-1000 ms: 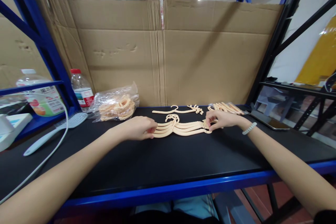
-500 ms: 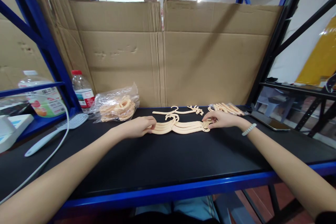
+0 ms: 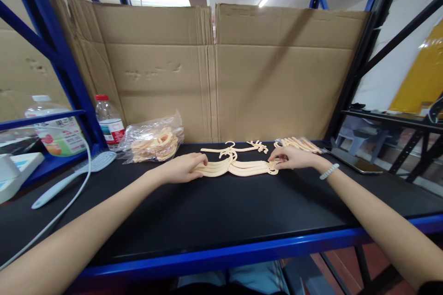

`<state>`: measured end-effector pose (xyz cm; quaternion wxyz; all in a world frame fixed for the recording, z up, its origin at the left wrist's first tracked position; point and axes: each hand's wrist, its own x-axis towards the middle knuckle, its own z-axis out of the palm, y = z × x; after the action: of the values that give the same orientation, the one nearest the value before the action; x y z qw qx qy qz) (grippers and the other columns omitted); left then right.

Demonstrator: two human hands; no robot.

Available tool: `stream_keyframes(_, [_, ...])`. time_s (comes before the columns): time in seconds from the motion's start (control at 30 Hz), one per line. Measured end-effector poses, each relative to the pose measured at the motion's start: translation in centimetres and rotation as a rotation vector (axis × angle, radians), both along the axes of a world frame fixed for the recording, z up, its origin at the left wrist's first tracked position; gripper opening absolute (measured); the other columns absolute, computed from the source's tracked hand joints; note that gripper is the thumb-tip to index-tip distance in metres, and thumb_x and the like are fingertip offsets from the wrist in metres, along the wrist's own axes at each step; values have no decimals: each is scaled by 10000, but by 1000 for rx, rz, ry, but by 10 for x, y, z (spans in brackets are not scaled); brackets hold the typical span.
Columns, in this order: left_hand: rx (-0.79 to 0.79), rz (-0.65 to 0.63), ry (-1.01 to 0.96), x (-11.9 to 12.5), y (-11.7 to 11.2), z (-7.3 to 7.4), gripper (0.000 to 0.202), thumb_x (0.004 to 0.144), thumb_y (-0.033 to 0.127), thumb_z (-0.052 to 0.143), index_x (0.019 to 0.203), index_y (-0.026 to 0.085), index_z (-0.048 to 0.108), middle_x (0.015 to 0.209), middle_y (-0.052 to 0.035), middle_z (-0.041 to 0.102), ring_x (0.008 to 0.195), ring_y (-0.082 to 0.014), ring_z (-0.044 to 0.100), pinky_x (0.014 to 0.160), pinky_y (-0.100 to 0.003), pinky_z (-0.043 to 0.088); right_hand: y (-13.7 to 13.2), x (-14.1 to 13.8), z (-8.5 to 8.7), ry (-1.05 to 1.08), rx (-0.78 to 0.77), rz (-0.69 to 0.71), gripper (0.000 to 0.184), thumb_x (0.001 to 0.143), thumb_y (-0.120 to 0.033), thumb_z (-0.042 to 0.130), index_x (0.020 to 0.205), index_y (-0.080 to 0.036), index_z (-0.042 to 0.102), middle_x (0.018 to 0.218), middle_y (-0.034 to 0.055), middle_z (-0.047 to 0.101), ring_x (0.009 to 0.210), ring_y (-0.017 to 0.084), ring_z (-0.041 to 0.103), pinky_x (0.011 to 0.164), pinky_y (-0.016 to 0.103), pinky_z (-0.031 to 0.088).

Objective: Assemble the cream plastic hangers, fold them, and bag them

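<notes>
Several cream clothes hangers [image 3: 216,169] lie side by side across the black table, their hooks bunched at the middle. My left hand [image 3: 185,167] is closed around their left ends, which the fingers partly hide. At the other end my right hand [image 3: 289,156] pinches the hangers where looped, ring-like parts show; the exact grip is partly hidden. Just behind, a single cream hanger [image 3: 212,150] lies apart, with a small cluster of branching cream pieces [image 3: 259,146] at its right end.
To the left are a clear bag of cream rings [image 3: 157,145], a red-capped bottle [image 3: 110,124], a pale brush [image 3: 74,177] and a white cable [image 3: 74,198]. At right lie bagged cream sticks [image 3: 301,143] and a phone-like flat object [image 3: 358,165]. A cardboard wall [image 3: 166,73] closes the back.
The hangers and my left hand have shifted very slightly to the right. Both hands keep their places at the two ends. The view has tilted up a little.
</notes>
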<state>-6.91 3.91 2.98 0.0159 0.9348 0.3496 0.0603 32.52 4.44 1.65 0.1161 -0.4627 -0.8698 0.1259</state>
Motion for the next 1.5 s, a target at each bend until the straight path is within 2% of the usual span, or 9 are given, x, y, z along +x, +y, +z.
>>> stream_keyframes(0.2, [34,-26,25,0,0,3,272,819,299,520,1068,191,508,1080,-80,572,984,-222,552,826,-306,430,-2,-3,5,35,109,-31,348,791,-422,544,959,-149,680,873,90,649,709,184,560,624,304,419])
stream_keyframes(0.47, [73,-68,13,-2,1,3,241,852,306,493,1056,187,541,1091,-78,567,997,-211,545,846,-293,421,5,-5,-4,116,332,-84,214,815,-303,516,875,-162,666,808,66,652,688,172,566,642,300,428])
stream_keyframes(0.67, [88,-63,14,0,0,3,239,879,326,462,1039,182,564,1053,-78,576,957,-207,554,836,-297,428,5,-7,-3,162,403,-86,173,822,-273,515,832,-181,661,843,71,673,757,186,592,696,311,445])
stream_keyframes(0.93, [117,-68,7,2,-2,6,240,898,348,435,976,188,597,981,-67,593,908,-195,561,813,-287,431,10,-10,-10,158,451,-48,157,823,-265,521,824,-210,668,882,73,682,857,221,582,814,386,446])
stream_keyframes(1.23, [137,-50,46,6,-7,9,238,900,342,433,939,182,604,952,-69,600,890,-196,571,788,-281,434,10,-13,-14,157,473,-32,170,829,-259,507,826,-204,668,877,81,677,850,229,575,814,400,447])
stream_keyframes(1.33, [147,-53,41,7,-9,10,242,900,344,434,928,181,610,947,-71,605,881,-196,577,779,-281,433,0,-19,-2,258,523,-70,158,835,-282,523,852,-219,666,879,78,673,857,236,583,806,409,459])
stream_keyframes(1.43, [167,-62,31,8,-10,10,242,904,335,431,925,176,613,939,-73,607,872,-192,578,767,-276,431,-27,-27,32,504,721,-122,159,853,-307,544,936,-229,656,935,75,657,892,236,592,844,418,460])
stream_keyframes(1.5, [185,-69,27,8,-10,9,235,906,327,433,924,176,612,934,-72,609,877,-193,577,771,-276,429,-50,-30,59,730,850,-93,217,902,-311,504,1077,-237,607,1052,73,624,978,222,578,896,410,449])
